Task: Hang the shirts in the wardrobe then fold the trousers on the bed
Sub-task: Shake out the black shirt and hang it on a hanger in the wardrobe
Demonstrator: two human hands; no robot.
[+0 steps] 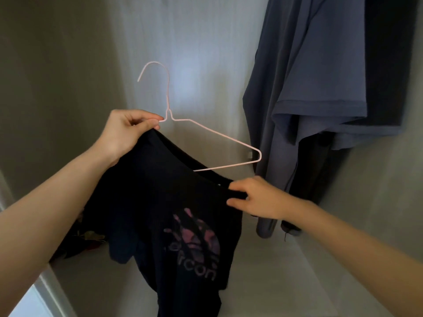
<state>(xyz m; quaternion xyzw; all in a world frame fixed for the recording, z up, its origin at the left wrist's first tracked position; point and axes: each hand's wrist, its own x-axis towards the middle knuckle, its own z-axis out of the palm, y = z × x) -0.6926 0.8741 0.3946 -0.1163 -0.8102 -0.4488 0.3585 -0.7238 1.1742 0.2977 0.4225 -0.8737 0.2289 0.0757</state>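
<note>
Two garments already hang along the right wall of the wardrobe (pixel 68 65): a grey-blue shirt (pixel 320 76) and a darker garment (pixel 389 53) behind it, both reaching almost to the wardrobe floor. The rail that carries them is above the top edge of the view.

A black shirt (pixel 160 213) with a pink print on its front is held up in the middle of the wardrobe and trails down toward the floor. It is only half on its hanger. One shoulder of the wire is inside the neck opening, while the other shoulder sticks out bare to the right. By my reading the hanging part of the task is under way, with at least one shirt up and this one neither fully threaded nor hooked on. No trousers or bed are in view, so the folding appears to be entirely ahead.

Both arms reach forward from the lower corners. The left hand (pixel 128 131) is raised, pinching the wire just beside the base of the hook between thumb and fingers, with the collar bunched under it. The right hand (pixel 258 197) is lower and grips the far side of the collar, fingers curled around the fabric.

The thin pink wire hanger (pixel 225 135) has its hook upright and touching nothing. A small heap of clothes (pixel 84 239) lies in the left back corner of the floor.
</note>
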